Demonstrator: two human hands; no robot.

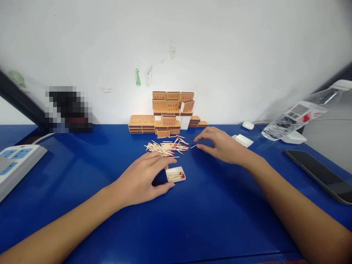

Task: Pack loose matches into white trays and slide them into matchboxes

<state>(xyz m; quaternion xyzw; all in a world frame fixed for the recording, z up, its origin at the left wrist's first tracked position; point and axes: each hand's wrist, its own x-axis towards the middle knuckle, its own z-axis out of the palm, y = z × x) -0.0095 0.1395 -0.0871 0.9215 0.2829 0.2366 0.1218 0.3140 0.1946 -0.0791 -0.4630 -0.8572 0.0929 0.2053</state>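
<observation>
My left hand (145, 174) curves around a small white matchbox tray (176, 179), its thumb at the near side and its fingers at the far side. Several red-headed matchsticks (173, 176) lie inside the tray. Beyond it is a loose pile of matchsticks (165, 147) on the blue tabletop (192, 227). At the pile's right edge, my right hand (217, 145) has its thumb and fingers close together at a single matchstick (194, 146). One end of that matchstick is hidden by the thumb.
Stacked orange matchboxes (173, 104) stand against the white wall (220, 55). At right are white card pieces (244, 140), a white earphone case (248, 125), a tilted plastic bottle (297, 113) and a phone (321, 174). A power strip (24, 165) lies at left.
</observation>
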